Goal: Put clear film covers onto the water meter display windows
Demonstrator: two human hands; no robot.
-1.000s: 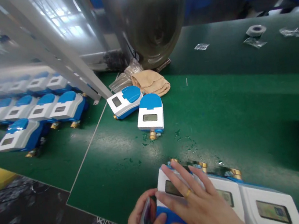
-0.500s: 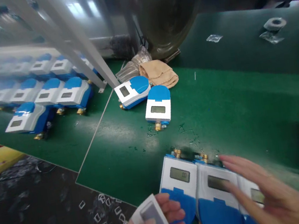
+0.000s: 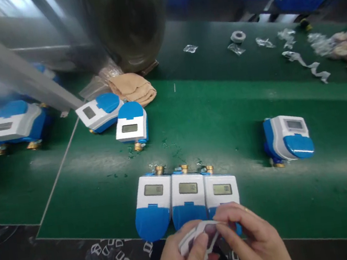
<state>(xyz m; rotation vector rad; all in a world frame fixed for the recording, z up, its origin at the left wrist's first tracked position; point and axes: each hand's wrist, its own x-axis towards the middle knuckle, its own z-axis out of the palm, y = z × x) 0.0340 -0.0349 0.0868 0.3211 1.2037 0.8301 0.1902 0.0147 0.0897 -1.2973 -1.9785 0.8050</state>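
1. Main thing here is a small stack of white-edged pieces (image 3: 209, 229) with greyish middles. It's up in front of the person, over the near edge of the surface (image 3: 216, 115), tilted; can't tell how many are in it.
2. Left hand (image 3: 186, 255) has a proper grip on that stack, thumb pressed across the top face, fingers underneath.
3. Right hand (image 3: 252, 231) is at the stack's right end, thumb and fingertips bunched together there. Can't tell if it's actually pinching one piece or only touching.
4. Just beyond the hands there's a row of three blue-and-white meters: left meter (image 3: 153, 206), middle meter (image 3: 187, 197), right meter (image 3: 221, 189). Blue covers face the person, brass ends point away. Displays have digits, too small to read for sure. Right hand hides part of the right meter's cover.
5. Further back, an upright-facing meter (image 3: 131, 121) sits right beside an angled meter (image 3: 101, 111), with a tan cloth (image 3: 133, 89) behind them.
6. Some wet spots (image 3: 171, 147) between those two and the row.
7. Well off to the right, a lone meter (image 3: 289, 137), turned sideways-ish.
8. Far left, more meters (image 3: 13, 120) bunched together, partly behind a metal post (image 3: 19, 70).
9. Back right: tape roll (image 3: 238, 37) and a curly white strip (image 3: 308, 66).
10. Floor's littered with little white frames (image 3: 120, 256).
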